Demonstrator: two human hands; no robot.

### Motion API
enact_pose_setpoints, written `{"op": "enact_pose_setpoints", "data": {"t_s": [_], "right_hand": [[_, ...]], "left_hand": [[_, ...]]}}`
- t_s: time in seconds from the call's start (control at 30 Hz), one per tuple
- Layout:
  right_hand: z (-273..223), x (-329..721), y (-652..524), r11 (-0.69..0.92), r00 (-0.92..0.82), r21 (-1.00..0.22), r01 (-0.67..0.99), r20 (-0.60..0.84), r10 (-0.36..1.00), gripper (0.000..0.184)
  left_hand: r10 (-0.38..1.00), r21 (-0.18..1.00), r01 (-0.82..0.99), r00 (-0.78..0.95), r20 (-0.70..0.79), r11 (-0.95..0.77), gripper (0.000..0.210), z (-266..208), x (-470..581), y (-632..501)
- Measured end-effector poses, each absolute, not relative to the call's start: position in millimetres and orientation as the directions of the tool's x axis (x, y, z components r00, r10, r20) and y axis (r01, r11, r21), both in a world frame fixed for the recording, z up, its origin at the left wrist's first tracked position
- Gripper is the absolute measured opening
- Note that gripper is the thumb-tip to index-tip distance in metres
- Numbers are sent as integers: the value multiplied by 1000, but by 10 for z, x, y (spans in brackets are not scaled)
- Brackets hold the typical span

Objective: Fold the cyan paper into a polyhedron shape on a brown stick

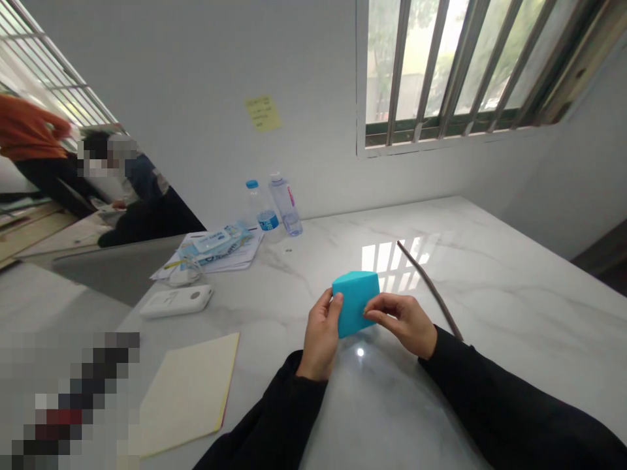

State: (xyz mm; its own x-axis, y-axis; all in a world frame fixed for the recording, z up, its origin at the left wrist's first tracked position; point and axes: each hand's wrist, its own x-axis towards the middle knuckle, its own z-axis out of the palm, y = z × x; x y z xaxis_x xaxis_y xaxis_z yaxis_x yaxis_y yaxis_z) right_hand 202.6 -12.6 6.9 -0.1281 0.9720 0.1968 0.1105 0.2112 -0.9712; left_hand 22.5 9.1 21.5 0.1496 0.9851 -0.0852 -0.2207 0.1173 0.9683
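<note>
A bright blue piece of folded paper (353, 313) is held up above the marble-patterned table, with a slanted fold along its top. My left hand (321, 333) grips its left edge, thumb on the near face and the other fingers mostly hidden behind. At the lower right of the paper, my right hand (404, 320) is closed in a pinch, thumb and forefinger meeting against it. The exact part of the paper between those fingertips is hidden. Beyond my right wrist lies a thin brown stick (431, 284) on the table.
To the left lie a pad of pale yellow paper (191, 391), a white device (177, 301), a white charger with cable (183, 277) and a blue wipes pack (215, 243) on papers. Two plastic bottles (287, 205) stand by the wall. Two people (142, 179) are at the far left.
</note>
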Motion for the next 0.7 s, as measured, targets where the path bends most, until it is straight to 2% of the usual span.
{"op": "enact_pose_setpoints", "data": {"t_s": [0.17,0.7], "right_hand": [[71,2063,-99,199,-101,-974,112,188,977,17],[51,2101,-71,191,-74,-975,109,184,980,22]], "left_hand": [[966,916,-347,229,-123,199,46,259,266,43],[955,925,-323,276,-110,200,45,314,257,13]]}}
